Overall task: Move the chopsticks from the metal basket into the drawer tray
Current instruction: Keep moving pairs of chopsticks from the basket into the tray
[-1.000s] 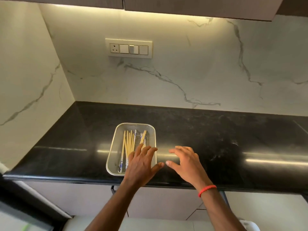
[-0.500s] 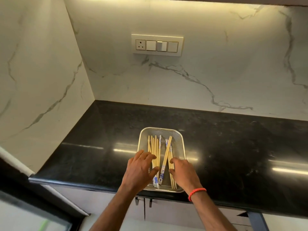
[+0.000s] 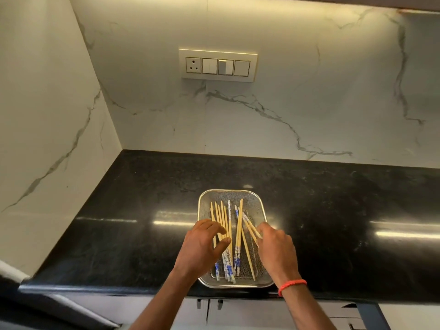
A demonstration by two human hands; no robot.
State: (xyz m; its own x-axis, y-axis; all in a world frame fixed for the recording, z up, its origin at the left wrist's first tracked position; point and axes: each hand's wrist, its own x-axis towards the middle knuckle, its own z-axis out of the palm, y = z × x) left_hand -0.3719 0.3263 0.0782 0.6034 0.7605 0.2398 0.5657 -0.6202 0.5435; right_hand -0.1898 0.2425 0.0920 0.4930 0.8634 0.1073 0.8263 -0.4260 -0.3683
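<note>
A rectangular metal mesh basket (image 3: 232,193) sits near the front edge of the black countertop (image 3: 133,210). Inside lie several chopsticks (image 3: 238,231), pale wood with blue-and-white patterned ends, mostly pointing away from me. My left hand (image 3: 202,247) reaches in over the left bunch, with fingers curled across it and the thumb against it; I cannot tell whether the grip is closed. My right hand (image 3: 276,248) pinches two chopsticks (image 3: 250,226) that slant toward it on the right side. No drawer tray is in view.
White marble walls meet in a corner at the back left. A switch plate with a socket (image 3: 217,65) is on the back wall. Below the counter edge are cabinet fronts with dark handles (image 3: 209,303). A red band circles my right wrist (image 3: 291,285).
Both hands went from the counter in front of the basket into it. The right-hand chopsticks now slant toward my right fingers. The view has shifted closer and to the left.
</note>
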